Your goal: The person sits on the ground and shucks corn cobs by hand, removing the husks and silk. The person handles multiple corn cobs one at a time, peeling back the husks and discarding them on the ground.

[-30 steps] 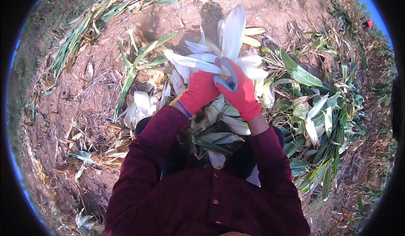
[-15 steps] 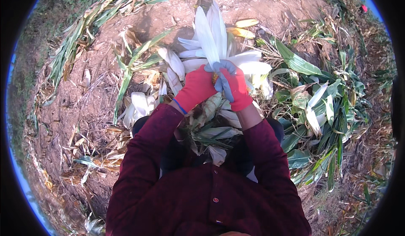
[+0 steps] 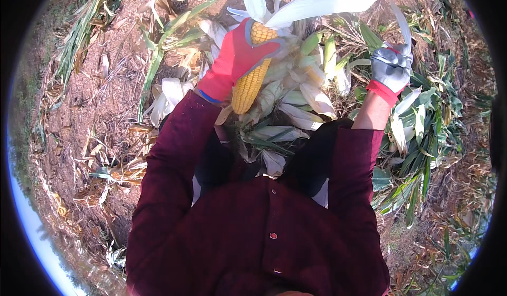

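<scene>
A: Biggest first?

B: Brown ground point(image 3: 79, 132), spread under and around the left hand point(image 3: 237, 58) and the right hand point(image 3: 391, 67), strewn with dry leaves point(image 3: 129, 182).

A: After that?

B: Dark maroon shirt point(image 3: 232, 227), below both hands, sleeved arms reaching up to them.

A: Near the right?

B: Tangle of green leaves point(image 3: 422, 137), just below the right hand and off to its outer side.

A: Between the two?

B: Heap of husk-covered ears point(image 3: 301, 113), below and to the right of the left hand, pale and greenish.

A: And the grip?

B: Left, gloved in red and grey, wrapped round a yellow corn cob point(image 3: 251, 87). Right, gloved alike, clenched well apart from it, closed on a narrow pale strip of husk point(image 3: 403, 26).

A: Peeled husk point(image 3: 322, 5)?

B: Splayed beyond the left hand from the cob's far end, one long leaf stretching toward the right.

A: Where exactly, the cob?

B: Inside the left grasp, tilted, bare above and below the thumb.

A: Smallest?

B: Buttons point(image 3: 273, 236) down the shirt front, below both hands.
</scene>
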`<state>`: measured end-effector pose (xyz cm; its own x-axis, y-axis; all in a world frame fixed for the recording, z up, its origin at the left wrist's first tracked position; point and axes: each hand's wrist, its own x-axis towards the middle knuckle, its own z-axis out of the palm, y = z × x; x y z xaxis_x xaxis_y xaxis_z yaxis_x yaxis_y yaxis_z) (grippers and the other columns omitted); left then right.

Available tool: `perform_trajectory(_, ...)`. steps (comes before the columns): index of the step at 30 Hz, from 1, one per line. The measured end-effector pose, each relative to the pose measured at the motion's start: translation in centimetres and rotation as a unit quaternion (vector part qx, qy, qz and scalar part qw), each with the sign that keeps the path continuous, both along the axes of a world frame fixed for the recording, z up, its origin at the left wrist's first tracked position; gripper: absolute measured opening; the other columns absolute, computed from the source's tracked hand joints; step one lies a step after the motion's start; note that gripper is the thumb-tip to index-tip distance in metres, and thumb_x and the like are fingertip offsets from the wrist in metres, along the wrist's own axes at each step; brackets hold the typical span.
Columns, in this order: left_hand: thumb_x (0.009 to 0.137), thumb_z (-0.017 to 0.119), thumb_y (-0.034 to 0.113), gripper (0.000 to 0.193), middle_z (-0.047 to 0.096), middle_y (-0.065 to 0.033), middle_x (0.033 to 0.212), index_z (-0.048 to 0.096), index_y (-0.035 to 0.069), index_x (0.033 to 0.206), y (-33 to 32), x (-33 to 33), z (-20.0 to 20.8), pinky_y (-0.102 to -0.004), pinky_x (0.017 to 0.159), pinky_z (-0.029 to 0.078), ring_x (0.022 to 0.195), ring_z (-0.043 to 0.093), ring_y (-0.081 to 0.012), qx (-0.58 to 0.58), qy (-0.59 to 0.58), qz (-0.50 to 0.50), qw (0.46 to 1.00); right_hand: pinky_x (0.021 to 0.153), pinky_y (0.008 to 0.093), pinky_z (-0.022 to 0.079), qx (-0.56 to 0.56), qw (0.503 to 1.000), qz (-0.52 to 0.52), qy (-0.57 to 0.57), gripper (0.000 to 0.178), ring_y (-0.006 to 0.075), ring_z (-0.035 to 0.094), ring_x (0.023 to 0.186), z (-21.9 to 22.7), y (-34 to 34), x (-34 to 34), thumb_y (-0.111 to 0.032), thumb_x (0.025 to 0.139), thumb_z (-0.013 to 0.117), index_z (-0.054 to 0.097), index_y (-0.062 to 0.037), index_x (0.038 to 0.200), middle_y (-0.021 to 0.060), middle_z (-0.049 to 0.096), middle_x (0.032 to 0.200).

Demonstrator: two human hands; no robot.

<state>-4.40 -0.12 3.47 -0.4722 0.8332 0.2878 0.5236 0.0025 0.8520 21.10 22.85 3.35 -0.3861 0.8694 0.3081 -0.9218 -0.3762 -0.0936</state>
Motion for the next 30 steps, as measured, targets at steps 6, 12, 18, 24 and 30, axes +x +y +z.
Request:
perform_trajectory(6,0.075,0.076,0.025,0.043,0.068,-0.0056,0.093,0.060,0.003,0.108,-2.2,-5.8,3.2,-0.0274,0.076,0.050,0.084,0.064,-0.0120,0.034,0.053,0.144,0.988,0.082,0.0465,0.052,-0.116,0.939,-0.037,-0.322,0.084,0.0434,0.048,0.117,-4.4,6.5,3.7,-0.047,0.081,0.059,0.026,0.0016,0.141,0.0282,0.040,0.135)
perform_trajectory(12,0.067,0.076,0.017,0.052,0.064,-0.0186,0.098,0.058,0.006,0.114,-4.4,-5.1,5.8,-0.0388,0.080,0.050,0.094,0.062,-0.0349,0.065,0.205,0.235,0.948,0.077,0.0339,0.053,0.145,0.791,0.083,-0.588,0.064,0.0284,0.063,0.098,-5.1,-5.0,-8.9,-0.029,0.086,0.066,0.034,0.0012,0.133,0.0145,0.052,0.120)
perform_trajectory(18,0.076,0.074,0.023,0.039,0.067,-0.0053,0.093,0.060,0.004,0.108,-6.0,-7.8,3.7,-0.0270,0.078,0.049,0.087,0.064,-0.0121,0.021,0.007,0.133,0.991,0.077,0.0319,0.052,0.223,0.769,0.151,-0.580,0.058,0.0252,0.065,0.096,-2.8,-10.8,-12.2,-0.025,0.093,0.057,0.032,-0.0041,0.140,0.0158,0.047,0.133)
perform_trajectory(24,0.078,0.070,0.018,0.034,0.063,-0.0044,0.090,0.058,0.001,0.105,-6.3,-7.3,3.9,-0.0268,0.071,0.048,0.080,0.060,-0.0115,-0.016,-0.180,-0.007,0.984,0.077,0.0306,0.051,0.261,0.817,0.110,-0.502,0.065,0.0217,0.063,0.095,-0.8,-13.2,-12.8,-0.012,0.088,0.061,0.028,-0.0060,0.144,0.0125,0.043,0.138)
perform_trajectory(30,0.080,0.068,0.016,0.039,0.064,-0.0061,0.098,0.057,0.001,0.114,-5.1,-4.5,4.2,-0.0265,0.079,0.047,0.090,0.060,-0.0119,-0.036,-0.343,-0.184,0.921,0.075,0.0260,0.049,0.447,0.721,0.050,-0.528,0.078,0.0127,0.060,0.090,-1.2,-15.1,-13.3,-0.007,0.081,0.069,0.024,-0.0059,0.145,0.0092,0.045,0.137)
